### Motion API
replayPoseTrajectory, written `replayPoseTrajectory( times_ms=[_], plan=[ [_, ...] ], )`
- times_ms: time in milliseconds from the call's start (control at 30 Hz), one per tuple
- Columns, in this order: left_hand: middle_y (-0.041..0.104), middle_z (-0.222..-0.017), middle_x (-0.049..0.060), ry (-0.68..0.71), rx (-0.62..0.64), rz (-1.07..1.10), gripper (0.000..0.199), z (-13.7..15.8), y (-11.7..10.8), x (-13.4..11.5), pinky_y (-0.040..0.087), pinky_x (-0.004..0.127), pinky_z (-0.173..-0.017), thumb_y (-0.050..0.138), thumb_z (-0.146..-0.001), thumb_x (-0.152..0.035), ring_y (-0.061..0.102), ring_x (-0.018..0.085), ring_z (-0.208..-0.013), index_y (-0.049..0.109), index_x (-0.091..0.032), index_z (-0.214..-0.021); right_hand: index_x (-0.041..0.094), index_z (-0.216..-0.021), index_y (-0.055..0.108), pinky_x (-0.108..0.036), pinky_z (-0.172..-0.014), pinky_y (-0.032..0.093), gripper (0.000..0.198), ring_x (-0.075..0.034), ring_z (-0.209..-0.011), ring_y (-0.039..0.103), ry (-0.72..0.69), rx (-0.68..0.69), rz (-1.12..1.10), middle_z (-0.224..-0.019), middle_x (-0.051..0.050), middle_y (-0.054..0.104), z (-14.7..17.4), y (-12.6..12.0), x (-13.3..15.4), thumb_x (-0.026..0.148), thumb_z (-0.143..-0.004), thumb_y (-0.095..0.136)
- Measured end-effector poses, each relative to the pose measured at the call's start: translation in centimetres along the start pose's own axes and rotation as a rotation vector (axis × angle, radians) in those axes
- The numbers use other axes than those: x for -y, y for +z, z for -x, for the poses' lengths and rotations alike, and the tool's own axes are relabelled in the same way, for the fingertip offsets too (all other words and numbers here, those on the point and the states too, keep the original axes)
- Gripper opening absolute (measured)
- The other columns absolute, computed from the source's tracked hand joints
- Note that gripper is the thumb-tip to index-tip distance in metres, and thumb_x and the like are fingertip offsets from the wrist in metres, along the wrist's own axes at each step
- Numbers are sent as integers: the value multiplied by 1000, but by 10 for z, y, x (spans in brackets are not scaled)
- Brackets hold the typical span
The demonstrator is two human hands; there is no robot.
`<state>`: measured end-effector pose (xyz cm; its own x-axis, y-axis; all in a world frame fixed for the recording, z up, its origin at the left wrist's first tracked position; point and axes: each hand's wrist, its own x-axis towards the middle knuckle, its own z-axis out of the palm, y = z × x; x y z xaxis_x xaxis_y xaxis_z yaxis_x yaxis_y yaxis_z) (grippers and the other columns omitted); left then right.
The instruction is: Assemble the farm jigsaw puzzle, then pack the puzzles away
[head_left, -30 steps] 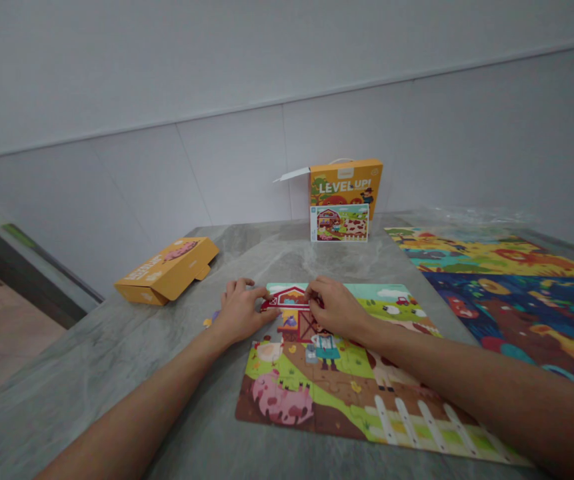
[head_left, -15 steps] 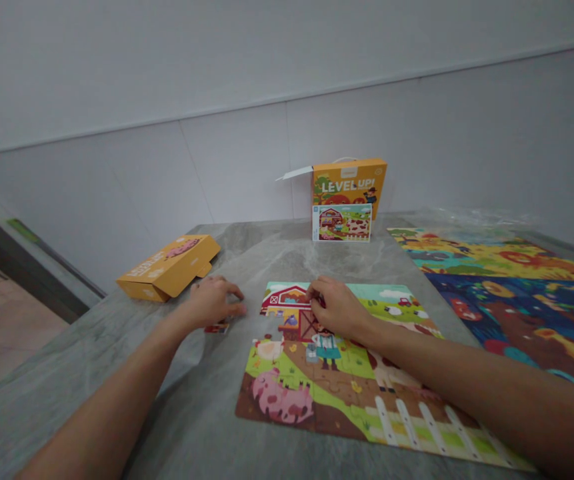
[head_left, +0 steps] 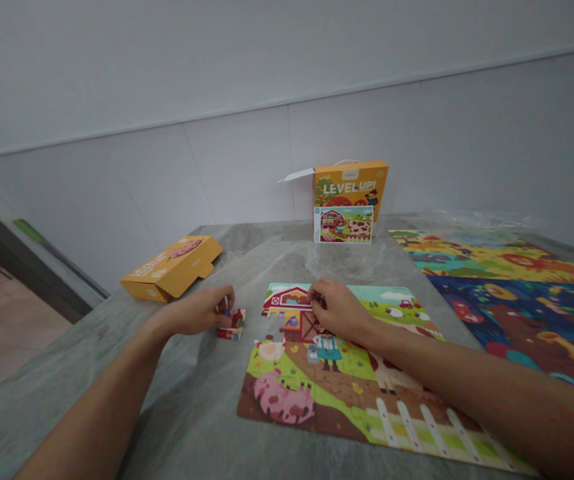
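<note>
A farm jigsaw puzzle [head_left: 331, 383] lies on the grey table, showing a pig, a farmer, a barn and a fence; there is a gap in its left edge beside the barn. To the left of that gap, my left hand [head_left: 201, 311] has its fingers closed on a small puzzle piece [head_left: 235, 325] with red, purple and yellow parts. My right hand [head_left: 335, 307] rests on the barn at the puzzle's upper part, fingers curled and together. Whatever may be under its fingertips is hidden.
An orange box [head_left: 171, 269] lies at the left table edge. Against the wall stands an orange LEVEL UP! box [head_left: 351, 181], a farm picture card [head_left: 344, 225] leaning before it. On the right lie a yellow animal picture [head_left: 491, 257], a dark blue picture [head_left: 527, 327] and clear plastic [head_left: 477, 219].
My left hand has closed its spread fingers on the puzzle piece, which now shows more beyond the fingertips and slightly nearer the puzzle. My right hand stays in place on the barn.
</note>
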<state>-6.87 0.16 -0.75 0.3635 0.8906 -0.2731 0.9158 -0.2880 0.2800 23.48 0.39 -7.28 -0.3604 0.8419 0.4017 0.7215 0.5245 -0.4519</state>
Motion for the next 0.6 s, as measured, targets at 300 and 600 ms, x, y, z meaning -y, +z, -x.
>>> replayPoseTrajectory(
  times_ms=[300,600],
  plan=[
    [60,-84,1,393,-270,394,15,-10,21,-46,45,25,-68,48,-87,-24,55,13,-75,57,-19,-98,16,-78,61,-26,-72,40,15,-17,-79,56,-26,-2,-3,-81,-5,60,-1,-1,2,8,-77,49],
    [58,-105,4,483,-276,245,22,-13,39,-60,46,28,-80,51,-89,-25,56,15,-90,62,-23,-108,17,-78,60,-26,-72,40,14,-17,-79,56,-42,-13,-10,-81,-5,60,0,0,0,9,-76,49]
  ],
)
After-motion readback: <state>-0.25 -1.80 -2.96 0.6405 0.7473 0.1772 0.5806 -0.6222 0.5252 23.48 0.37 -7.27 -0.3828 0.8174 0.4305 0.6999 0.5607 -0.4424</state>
